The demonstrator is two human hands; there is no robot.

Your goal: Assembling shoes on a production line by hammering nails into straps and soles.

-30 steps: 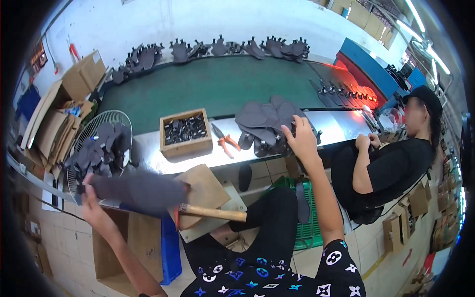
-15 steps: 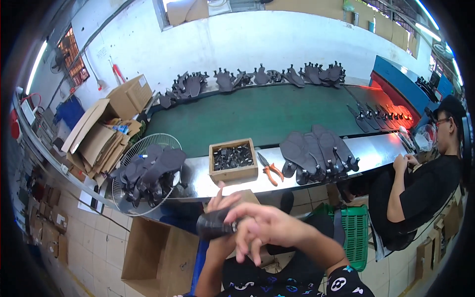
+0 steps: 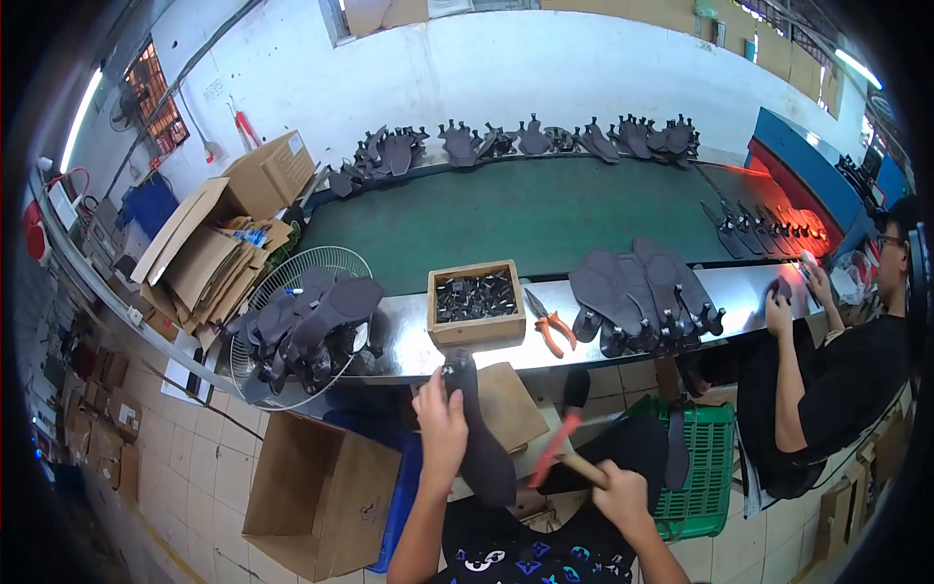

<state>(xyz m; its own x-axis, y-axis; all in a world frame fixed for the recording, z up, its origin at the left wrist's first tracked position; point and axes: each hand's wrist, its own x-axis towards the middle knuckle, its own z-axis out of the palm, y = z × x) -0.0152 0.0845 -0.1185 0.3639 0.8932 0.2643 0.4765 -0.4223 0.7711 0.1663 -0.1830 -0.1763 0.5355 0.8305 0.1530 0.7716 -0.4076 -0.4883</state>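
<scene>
While we grip one dark sole (image 3: 484, 453) in our left hand (image 3: 443, 428), fingers closed about its upper part, our right hand (image 3: 623, 496) wraps round the handle of a hammer (image 3: 584, 469), whose red head shows blurred and apart from the sole. From the head view, the sole slants down from near the bench edge toward our lap; whether it touches the wooden board (image 3: 511, 409) beside it we cannot tell. We judge the work partway along: soles lie heaped at the wire guard (image 3: 321, 255) and on the steel bench (image 3: 401, 326), yet the wooden box (image 3: 477, 335) holds many small black parts, and this sole remains in hand. Bare steel separates guard from box, but pliers (image 3: 543, 315) lie just right of the box; below, a cardboard box (image 3: 282, 487) and a green crate (image 3: 715, 457) bound our sides.
</scene>
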